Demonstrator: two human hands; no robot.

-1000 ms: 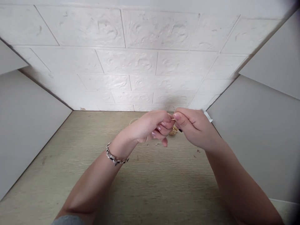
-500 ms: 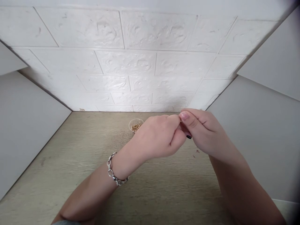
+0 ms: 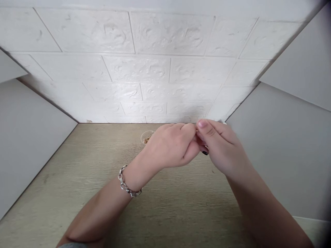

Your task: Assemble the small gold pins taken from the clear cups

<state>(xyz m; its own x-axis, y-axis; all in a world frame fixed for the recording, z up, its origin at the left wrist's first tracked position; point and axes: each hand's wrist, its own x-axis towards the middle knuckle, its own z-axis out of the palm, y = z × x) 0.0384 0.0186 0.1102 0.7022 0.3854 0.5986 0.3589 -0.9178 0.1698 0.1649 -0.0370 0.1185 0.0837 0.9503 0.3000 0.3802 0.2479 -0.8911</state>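
Note:
My left hand [image 3: 176, 146] is curled closed above the table, its back towards me and a chain bracelet [image 3: 124, 184] around the wrist. Fingertip to fingertip with it, my right hand [image 3: 223, 148] is closed in a pinch, thumb on top and one dark-painted nail showing below. Whatever lies between the fingers is hidden from this angle. Behind my left hand, partly covered by it, a small clear round dish [image 3: 143, 135] contains many thin gold-coloured metal pieces [image 3: 147, 140].
The wood-grain table [image 3: 85, 165] runs back to a white brick-patterned wall [image 3: 144, 69]. Grey panels stand on the left [image 3: 31, 137] and right [image 3: 281, 148]. A tiny dark speck [image 3: 213, 171] lies below my right hand.
Both hands have shifted slightly left, still together. My left hand covers more of the dish, and the right fingers have tilted a little.

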